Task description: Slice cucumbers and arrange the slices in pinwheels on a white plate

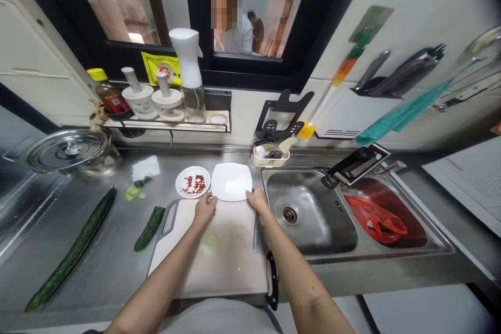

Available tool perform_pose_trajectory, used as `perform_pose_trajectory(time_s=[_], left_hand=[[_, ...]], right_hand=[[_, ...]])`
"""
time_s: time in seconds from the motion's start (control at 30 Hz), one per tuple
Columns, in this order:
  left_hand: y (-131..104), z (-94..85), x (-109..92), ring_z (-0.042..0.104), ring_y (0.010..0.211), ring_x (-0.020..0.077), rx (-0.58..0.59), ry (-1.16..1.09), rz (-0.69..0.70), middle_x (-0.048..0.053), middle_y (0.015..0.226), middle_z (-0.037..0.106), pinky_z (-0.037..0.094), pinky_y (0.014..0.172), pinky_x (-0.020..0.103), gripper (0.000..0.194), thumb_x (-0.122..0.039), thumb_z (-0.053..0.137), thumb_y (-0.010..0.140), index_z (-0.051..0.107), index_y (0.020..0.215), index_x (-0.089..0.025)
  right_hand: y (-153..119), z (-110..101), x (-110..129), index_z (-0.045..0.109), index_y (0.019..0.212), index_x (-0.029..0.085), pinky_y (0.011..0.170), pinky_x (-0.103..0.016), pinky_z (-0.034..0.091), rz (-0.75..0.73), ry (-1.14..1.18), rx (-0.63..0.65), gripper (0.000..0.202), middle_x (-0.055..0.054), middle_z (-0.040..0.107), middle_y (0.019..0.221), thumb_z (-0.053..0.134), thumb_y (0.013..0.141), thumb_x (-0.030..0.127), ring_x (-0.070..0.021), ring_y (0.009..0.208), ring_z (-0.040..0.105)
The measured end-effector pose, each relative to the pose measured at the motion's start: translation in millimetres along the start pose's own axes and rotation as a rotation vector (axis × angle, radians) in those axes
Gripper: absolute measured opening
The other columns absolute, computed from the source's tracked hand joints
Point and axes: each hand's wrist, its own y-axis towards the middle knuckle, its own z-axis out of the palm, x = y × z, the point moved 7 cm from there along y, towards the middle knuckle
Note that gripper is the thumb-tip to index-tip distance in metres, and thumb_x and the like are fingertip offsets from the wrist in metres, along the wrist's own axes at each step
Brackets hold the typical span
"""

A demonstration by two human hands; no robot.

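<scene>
A white square plate (231,180) lies at the far end of the white cutting board (223,266). My left hand (205,207) pinches its near left corner, and my right hand (257,200) grips the near right corner. Just left of it is a small round plate (181,186) with chopped red pieces (194,183). A black-handled knife (273,279) rests along the board's right edge, its blade partly hidden by my right arm. On the counter left of the board are a short piece of cucumber (150,228) and a long cucumber (74,250).
Cucumber slices (134,191) lie by a white paper (146,168). A lidded pot (74,151) stands far left. To the right is a double sink (313,214) with a red plastic bag (378,219). A shelf holds a spray bottle (188,73) and seasoning jars (140,102).
</scene>
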Motion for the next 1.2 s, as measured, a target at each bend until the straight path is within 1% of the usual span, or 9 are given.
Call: perform_pose_trajectory(time_s=[0.1,0.33,0.5,0.67,0.87,1.0,1.13,1.2], left_hand=[[-1,-0.3,0,0.054,0.044,0.0131,-0.004,0.003,-0.001,-0.004,0.051,0.054,0.04,0.048,0.022,0.021,-0.032,0.058,0.078,0.062,0.092,-0.017],[1,0.0,2,0.056,0.045,0.0143,-0.013,0.047,-0.005,-0.003,0.052,0.056,0.042,0.051,0.024,0.024,-0.031,0.056,0.08,0.062,0.098,-0.016],[-1,-2.0,-3,0.056,0.046,0.0142,-0.031,0.062,-0.008,-0.002,0.052,0.056,0.041,0.051,0.023,0.02,-0.029,0.056,0.079,0.063,0.092,-0.016],[-2,-1.8,-5,0.055,0.046,0.0138,-0.031,0.07,0.018,-0.002,0.053,0.056,0.04,0.05,0.023,0.019,-0.03,0.056,0.078,0.064,0.087,-0.016],[-2,-0.4,-2,0.055,0.046,0.0139,-0.025,0.051,0.015,-0.002,0.053,0.057,0.041,0.051,0.023,0.025,-0.033,0.055,0.078,0.065,0.093,-0.015],[-1,0.8,1,0.057,0.049,0.0142,-0.012,0.082,0.017,-0.001,0.056,0.059,0.042,0.055,0.024,0.033,-0.034,0.054,0.078,0.066,0.101,-0.014],[-3,0.9,2,0.058,0.051,0.0144,-0.018,0.118,0.023,-0.002,0.054,0.058,0.043,0.057,0.025,0.038,-0.035,0.052,0.08,0.065,0.107,-0.012],[-7,0.3,3,0.057,0.051,0.0138,-0.036,0.097,0.028,-0.002,0.055,0.058,0.043,0.057,0.024,0.038,-0.035,0.052,0.081,0.064,0.109,-0.012]], right_hand=[[-3,-2,4,0.061,0.113,0.008,0.09,-0.028,0.042,0.012,-0.069,-0.007,0.034,-0.017,0.065,0.113,0.052,0.086,0.025,-0.0237,0.109,0.059],[-10,-6,9,0.056,0.121,0.008,0.09,-0.028,0.042,0.022,-0.138,-0.014,0.039,-0.019,0.063,0.118,0.051,0.089,0.027,-0.0245,0.112,0.057],[-14,-7,12,0.055,0.121,0.007,0.088,-0.029,0.043,0.032,-0.158,-0.028,0.038,-0.021,0.063,0.117,0.051,0.089,0.026,-0.0257,0.111,0.058],[-18,-8,13,0.055,0.121,0.007,0.088,-0.029,0.043,0.038,-0.176,-0.036,0.037,-0.022,0.063,0.116,0.05,0.09,0.027,-0.0259,0.111,0.059],[-19,-8,13,0.055,0.121,0.007,0.086,-0.027,0.043,0.051,-0.192,-0.047,0.037,-0.021,0.064,0.114,0.049,0.091,0.027,-0.0247,0.109,0.059],[-21,-9,15,0.053,0.123,0.006,0.085,-0.026,0.042,0.039,-0.199,-0.053,0.039,-0.02,0.065,0.114,0.048,0.091,0.027,-0.0239,0.108,0.06],[-27,-13,16,0.051,0.126,0.008,0.082,-0.027,0.042,0.032,-0.202,-0.071,0.041,-0.018,0.065,0.114,0.045,0.092,0.03,-0.0235,0.105,0.061],[-33,-17,14,0.048,0.13,0.01,0.079,-0.028,0.042,0.03,-0.2,-0.096,0.043,-0.016,0.066,0.111,0.043,0.093,0.032,-0.0234,0.102,0.062]])
